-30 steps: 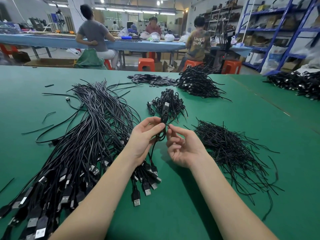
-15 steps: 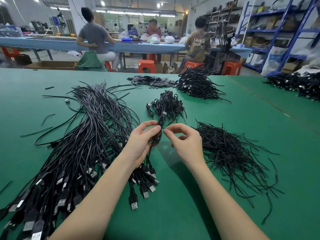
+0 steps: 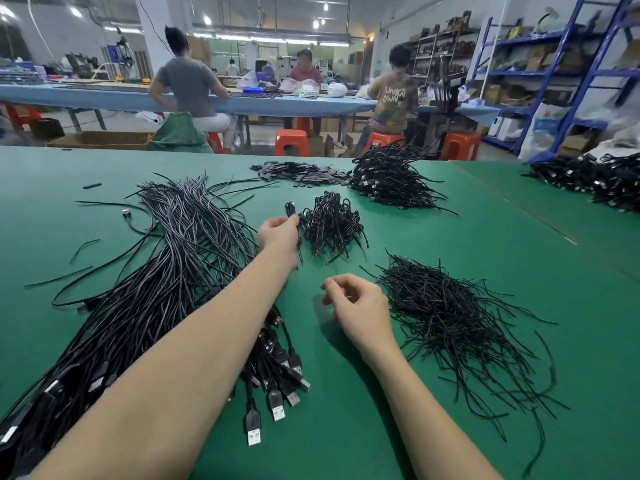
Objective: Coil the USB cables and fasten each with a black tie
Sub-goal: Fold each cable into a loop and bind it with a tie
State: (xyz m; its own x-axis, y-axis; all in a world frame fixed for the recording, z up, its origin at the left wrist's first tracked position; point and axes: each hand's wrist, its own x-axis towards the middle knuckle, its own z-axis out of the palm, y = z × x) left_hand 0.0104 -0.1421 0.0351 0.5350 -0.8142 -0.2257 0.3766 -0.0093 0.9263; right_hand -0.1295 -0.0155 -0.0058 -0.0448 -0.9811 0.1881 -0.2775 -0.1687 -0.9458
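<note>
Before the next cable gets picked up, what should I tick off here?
1. Coiled black cable reaches small finished pile: ok, left hand holds it at the pile's edge.
2. Cable released: not ok.
3. Tie fastened on it: cannot tell.
4. Right hand free: ok, loosely curled, holding nothing.
5. Loose black ties heap beside right hand: ok.
6. Uncoiled USB cable bundle lies on the left: ok.

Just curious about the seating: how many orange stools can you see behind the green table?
4 at least: one under the grey-shirted worker, one empty, one under the yellow-shirted worker, one empty at right. Others may be hidden.
</note>
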